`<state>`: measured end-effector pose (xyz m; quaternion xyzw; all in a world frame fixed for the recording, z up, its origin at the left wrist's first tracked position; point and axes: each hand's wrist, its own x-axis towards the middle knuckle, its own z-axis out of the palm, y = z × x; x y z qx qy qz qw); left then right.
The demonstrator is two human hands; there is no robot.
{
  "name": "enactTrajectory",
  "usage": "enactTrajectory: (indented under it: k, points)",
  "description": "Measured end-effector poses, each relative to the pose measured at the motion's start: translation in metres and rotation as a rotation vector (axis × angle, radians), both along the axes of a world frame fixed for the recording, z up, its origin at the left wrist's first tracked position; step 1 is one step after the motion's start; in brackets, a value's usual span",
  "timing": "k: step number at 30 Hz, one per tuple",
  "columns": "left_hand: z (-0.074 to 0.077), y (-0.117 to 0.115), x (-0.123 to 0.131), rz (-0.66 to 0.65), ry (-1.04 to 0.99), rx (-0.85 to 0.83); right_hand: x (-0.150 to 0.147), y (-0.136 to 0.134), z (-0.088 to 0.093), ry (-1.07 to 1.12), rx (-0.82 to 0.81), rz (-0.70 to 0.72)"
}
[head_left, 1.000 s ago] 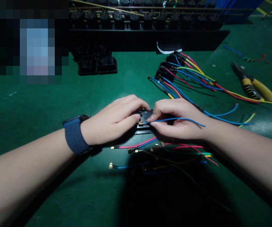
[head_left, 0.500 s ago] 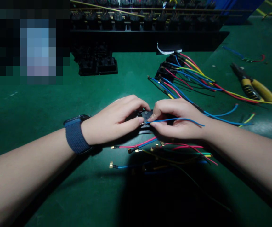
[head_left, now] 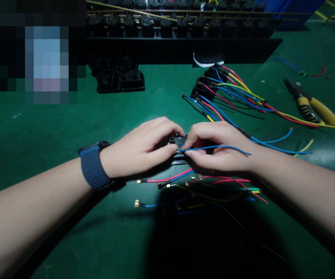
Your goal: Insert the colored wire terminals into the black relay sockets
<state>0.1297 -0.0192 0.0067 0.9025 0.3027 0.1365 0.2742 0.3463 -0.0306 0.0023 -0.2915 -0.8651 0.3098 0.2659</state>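
Note:
Between my hands, at the middle of the view, lies a small black plastic housing (head_left: pixel 179 159), partly covered by fingers. My left hand (head_left: pixel 148 149) grips its left side, thumb on the near part and fingers curled over the far side. My right hand (head_left: pixel 220 145) pinches a blue wire (head_left: pixel 208 147) at the housing, between thumb and forefinger. The wire's free end trails right across my right hand. Its other end meets the housing near my left thumb; the exact contact is hidden.
Loose wires with brass terminals (head_left: pixel 167 179) lie just in front of my hands. Beyond them are wired black housings (head_left: pixel 202 90), a stack of black housings (head_left: pixel 132 81) and a long black rack (head_left: pixel 167 50). Yellow-handled pliers (head_left: pixel 313 104) rest at right on the green surface (head_left: pixel 54 128).

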Motion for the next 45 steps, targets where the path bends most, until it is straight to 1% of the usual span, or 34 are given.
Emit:
enactTrajectory:
  k: [18, 45]
  points:
    - [0.0011, -0.0007, 0.0008, 0.015, -0.023, -0.039, -0.0002, -0.0003, 0.0004, -0.01, -0.011, 0.0]
    - [0.0004, -0.0006, 0.0005, 0.014, -0.023, -0.01, -0.0002, 0.0006, 0.0006, -0.014, -0.006, 0.005]
